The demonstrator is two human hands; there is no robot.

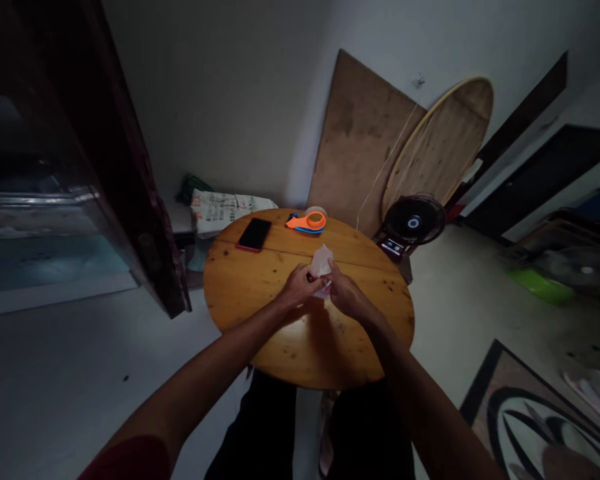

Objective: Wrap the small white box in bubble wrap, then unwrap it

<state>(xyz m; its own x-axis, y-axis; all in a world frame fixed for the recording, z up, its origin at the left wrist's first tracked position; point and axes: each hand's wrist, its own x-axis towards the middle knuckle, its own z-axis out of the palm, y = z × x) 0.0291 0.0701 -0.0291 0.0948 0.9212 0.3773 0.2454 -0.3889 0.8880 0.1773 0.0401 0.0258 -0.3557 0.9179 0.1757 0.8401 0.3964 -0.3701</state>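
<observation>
With the fingers of my left hand (pixel 300 285) and right hand (pixel 346 292) I pinch a crumpled pale sheet (pixel 323 259), over the round wooden table (pixel 375 273). Beyond my grip lies the orange tape dispenser (pixel 300 223); beyond and leftward, the phone (pixel 255 235). Farther off, rightward, stands a black fan (pixel 400 219).

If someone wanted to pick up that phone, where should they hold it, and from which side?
I'd pinch the phone by its two long edges, coming from above and the near side. It lies flat on the table, dark face up, so its edges probably offer the best grip. The left hand is nearer, but busy with the pale piece.
</observation>
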